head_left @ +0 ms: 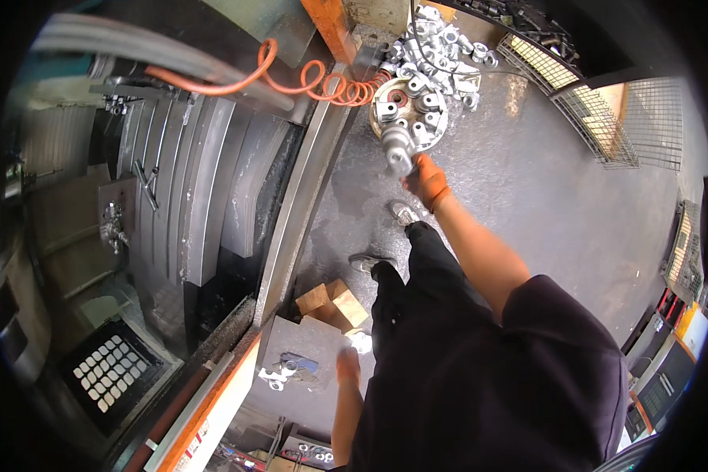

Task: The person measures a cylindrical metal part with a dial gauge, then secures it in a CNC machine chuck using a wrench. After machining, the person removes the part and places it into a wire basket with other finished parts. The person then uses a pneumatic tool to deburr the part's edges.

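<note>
Daylight floods in from the upper right, putting a pale glare on the grey floor [543, 197], while the machine bay at left sits in deep shadow. The right hand [426, 182] is motion-blurred. Fisheye distortion bends straight edges, and the corners fall to black.

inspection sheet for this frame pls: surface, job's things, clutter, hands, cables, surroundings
surface: dark grey shop floor, gritty, glossy patches.
job's things: round bucket of silver metal parts; one metal part held in the right hand, just below the bucket.
clutter: loose pile of metal parts behind bucket; wooden blocks; small metal pieces on a grey shelf.
hands: right hand, orange glove, gripping the part; left hand low, blurred, nothing seen in it.
cables: orange coiled hose.
surroundings: machine with keypad at left; wire mesh crates at right.
</note>
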`<state>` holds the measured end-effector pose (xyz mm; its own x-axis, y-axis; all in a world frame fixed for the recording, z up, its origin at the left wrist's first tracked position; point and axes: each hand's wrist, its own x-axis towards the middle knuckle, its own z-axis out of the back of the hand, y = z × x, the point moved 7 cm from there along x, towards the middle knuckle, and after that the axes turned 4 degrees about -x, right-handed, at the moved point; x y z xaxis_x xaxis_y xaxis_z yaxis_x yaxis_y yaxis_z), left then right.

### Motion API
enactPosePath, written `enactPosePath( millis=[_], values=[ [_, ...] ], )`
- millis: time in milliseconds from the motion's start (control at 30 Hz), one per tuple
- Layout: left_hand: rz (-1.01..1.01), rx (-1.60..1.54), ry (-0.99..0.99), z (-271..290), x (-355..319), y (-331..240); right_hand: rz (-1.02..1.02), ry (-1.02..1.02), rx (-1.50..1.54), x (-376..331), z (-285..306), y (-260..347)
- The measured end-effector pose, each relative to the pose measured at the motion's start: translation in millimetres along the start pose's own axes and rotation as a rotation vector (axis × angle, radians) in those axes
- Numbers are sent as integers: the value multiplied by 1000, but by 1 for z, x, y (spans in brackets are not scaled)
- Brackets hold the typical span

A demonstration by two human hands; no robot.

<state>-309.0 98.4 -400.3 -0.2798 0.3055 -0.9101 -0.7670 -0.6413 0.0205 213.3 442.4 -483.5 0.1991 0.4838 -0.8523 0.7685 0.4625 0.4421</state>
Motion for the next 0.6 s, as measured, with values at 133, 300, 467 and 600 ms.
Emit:
enactPosePath(
  millis=[133, 300, 467, 600],
  values=[
    [-143, 295, 124, -46, -54, 28, 364, -25, -583, 55, -3, 119],
    [113, -133, 56, -33, -72, 22, 614, -169, -1670, 126, -64, 231],
    [292, -289, 110, -43, -75, -25, 524, -69, -2172, 186, -150, 253],
    [231, -418, 47, -49, -78, -32, 600, 161, -2569, 307, -158, 219]
  ],
)
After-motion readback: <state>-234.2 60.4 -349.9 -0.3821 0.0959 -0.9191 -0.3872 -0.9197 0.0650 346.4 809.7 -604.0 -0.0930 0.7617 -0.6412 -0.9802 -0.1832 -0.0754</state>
